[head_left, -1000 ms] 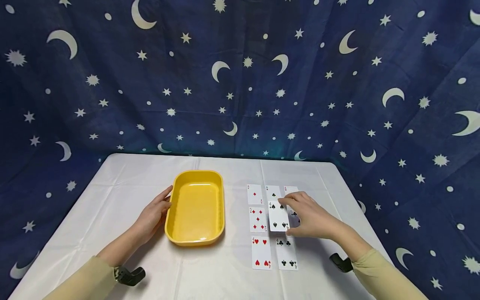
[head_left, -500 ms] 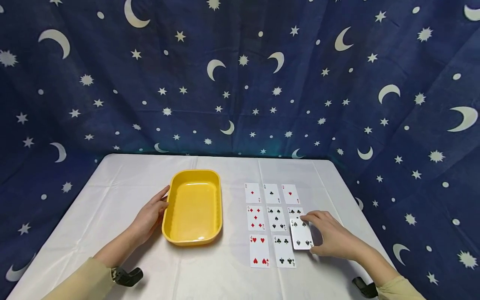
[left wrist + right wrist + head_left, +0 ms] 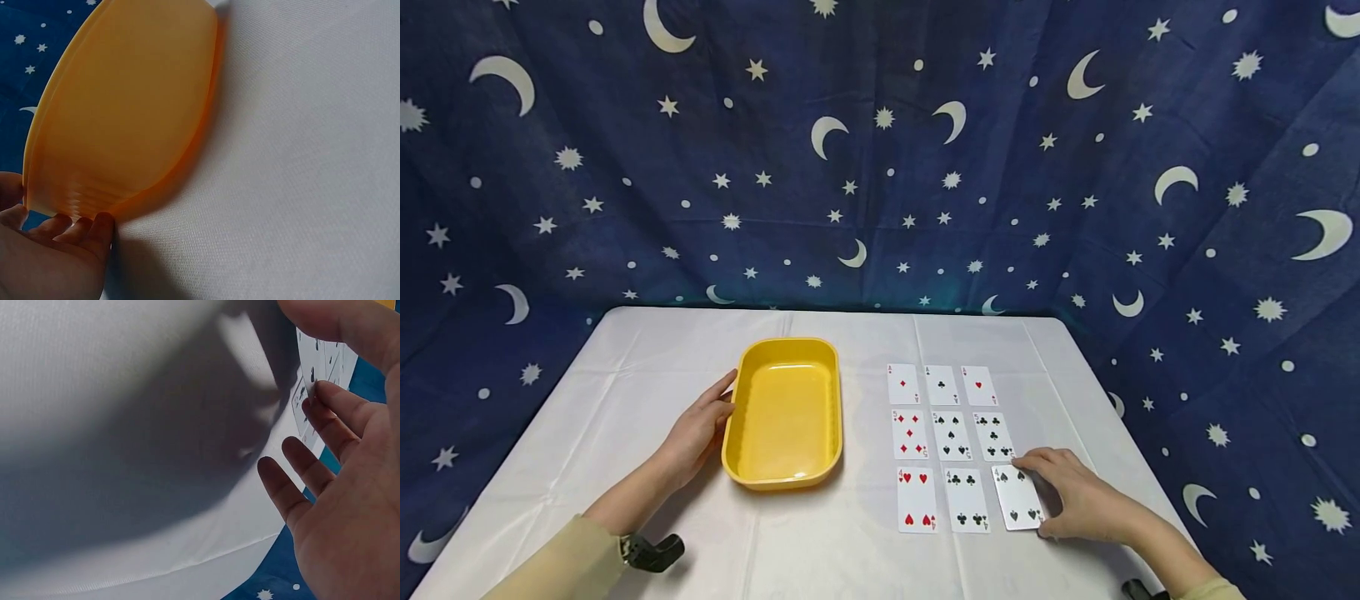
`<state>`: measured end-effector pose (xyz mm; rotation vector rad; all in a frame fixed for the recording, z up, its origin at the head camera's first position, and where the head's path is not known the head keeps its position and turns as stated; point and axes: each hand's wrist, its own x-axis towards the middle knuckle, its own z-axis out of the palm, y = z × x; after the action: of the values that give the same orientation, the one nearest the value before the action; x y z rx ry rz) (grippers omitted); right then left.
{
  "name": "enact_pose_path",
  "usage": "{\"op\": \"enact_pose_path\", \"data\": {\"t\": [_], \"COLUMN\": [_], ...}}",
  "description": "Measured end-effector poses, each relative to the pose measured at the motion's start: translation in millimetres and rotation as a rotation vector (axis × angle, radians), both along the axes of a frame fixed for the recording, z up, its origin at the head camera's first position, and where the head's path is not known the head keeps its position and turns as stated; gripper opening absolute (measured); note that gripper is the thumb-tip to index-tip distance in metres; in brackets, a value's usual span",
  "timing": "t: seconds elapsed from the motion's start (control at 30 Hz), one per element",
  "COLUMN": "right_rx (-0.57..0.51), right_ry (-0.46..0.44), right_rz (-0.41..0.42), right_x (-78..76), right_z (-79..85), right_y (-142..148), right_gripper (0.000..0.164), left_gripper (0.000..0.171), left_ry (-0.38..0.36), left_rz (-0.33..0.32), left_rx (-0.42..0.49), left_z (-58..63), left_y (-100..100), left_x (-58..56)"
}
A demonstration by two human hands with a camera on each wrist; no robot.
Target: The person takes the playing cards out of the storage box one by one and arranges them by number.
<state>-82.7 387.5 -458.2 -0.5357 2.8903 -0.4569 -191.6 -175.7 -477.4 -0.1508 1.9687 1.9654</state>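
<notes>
The right hand pinches the four of spades between thumb and fingers at its right-hand corners. The card lies at the right end of the front row, slightly tilted, close over the table. In the right wrist view the card appears edge-on between thumb and index finger, with the other fingers spread. On the left side, the left hand holds the left wall of a yellow tray. In the left wrist view its fingertips press against the tray's outer wall, low down.
Playing cards lie face up in rows: aces at the back, including the ace of hearts; fives in the middle, such as the five of spades; the four of hearts and four of clubs in front. A star-patterned cloth hangs behind the white table.
The right hand has carried the four of spades from over the middle row rightward and toward the front, down beside the four of clubs. The left hand stays at the tray.
</notes>
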Motion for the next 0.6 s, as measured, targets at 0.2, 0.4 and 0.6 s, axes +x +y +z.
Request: {"op": "enact_pose_path", "data": {"t": [0.2,0.4,0.6], "right_rx": [0.003,0.033,0.038], "right_ry": [-0.039,-0.034,-0.010], "right_rz": [-0.006,0.002,0.017], "right_x": [0.7,0.7,0.2], "right_z": [-2.9,-5.3,-5.0], "right_y": [-1.0,-0.7,-2.4], "right_gripper": [0.089,0.090,0.089], "left_gripper": [0.068,0.067,0.067], "left_ry": [0.006,0.005,0.002], "left_rz": [-0.008,-0.011,-0.009], "left_rx": [-0.007,0.004,-0.003], "left_z": [-0.6,-0.1,0.4], "left_y": [0.3,-1.3,-0.9], "left_x": [1.1,2.4,2.9]}}
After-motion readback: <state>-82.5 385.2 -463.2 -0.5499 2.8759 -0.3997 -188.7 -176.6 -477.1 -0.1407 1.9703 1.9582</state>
